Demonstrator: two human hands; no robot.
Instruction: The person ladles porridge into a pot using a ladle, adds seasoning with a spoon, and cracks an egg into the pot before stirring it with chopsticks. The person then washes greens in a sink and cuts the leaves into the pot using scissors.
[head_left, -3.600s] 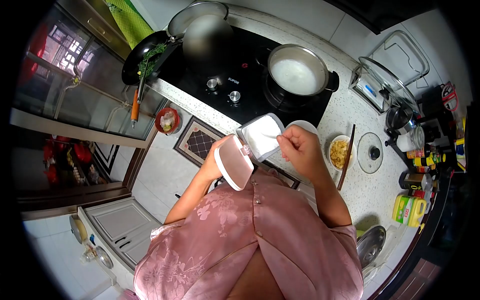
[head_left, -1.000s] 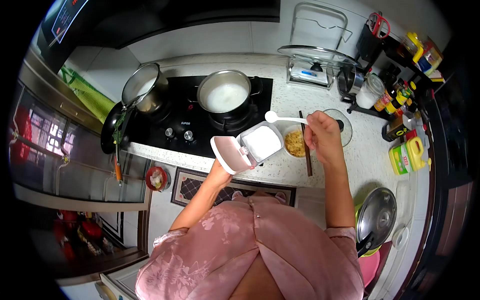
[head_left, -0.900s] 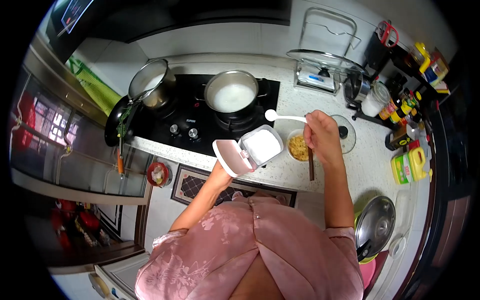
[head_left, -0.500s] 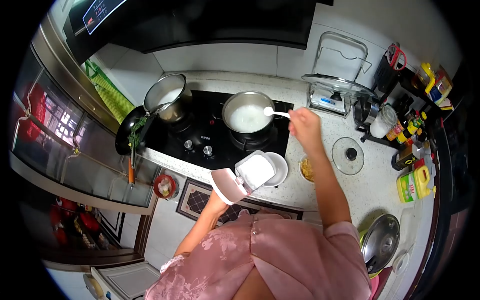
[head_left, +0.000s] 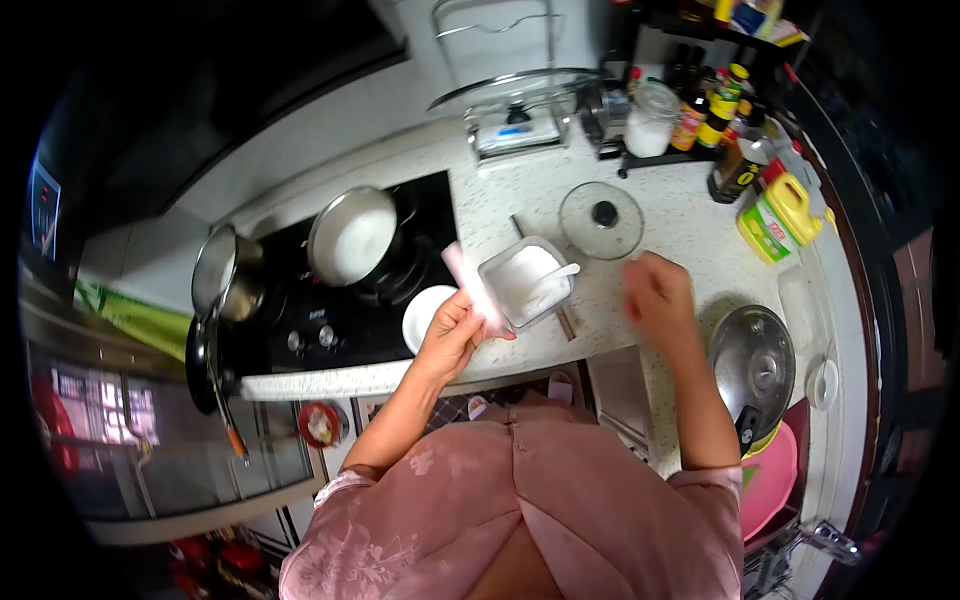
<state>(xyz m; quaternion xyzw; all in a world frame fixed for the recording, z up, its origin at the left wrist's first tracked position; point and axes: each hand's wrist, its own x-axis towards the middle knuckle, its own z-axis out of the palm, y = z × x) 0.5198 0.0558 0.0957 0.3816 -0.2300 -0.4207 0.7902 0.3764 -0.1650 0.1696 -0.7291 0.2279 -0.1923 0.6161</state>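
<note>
My left hand [head_left: 450, 340] is closed around a clear box [head_left: 545, 318] of white granules, its pink lid [head_left: 470, 280] flipped up and blurred. A small white spoon [head_left: 562, 273] rests in the granules, its handle leaning toward the right rim. To the right of the box, my right hand [head_left: 660, 300] hovers over the counter, apart from the spoon. Its fingers look curled but are smeared by motion. A white bowl [head_left: 420, 318] sits left of the box, partly behind my left hand. Chopsticks [head_left: 566, 325] lie on the counter, partly hidden under the box.
A pot of whitish liquid [head_left: 362, 240] and a second pot [head_left: 215, 270] stand on the black stove [head_left: 275, 345]. A glass lid [head_left: 600, 225] lies on the counter. Bottles, a salt-like jar [head_left: 652, 125], a yellow jug [head_left: 780, 220] and a lidded pot [head_left: 752, 355] are at right.
The view has turned right. The spoon, held in my right hand over the pot, now lies in the box, let go. The box has moved right, over the counter, with my left hand.
</note>
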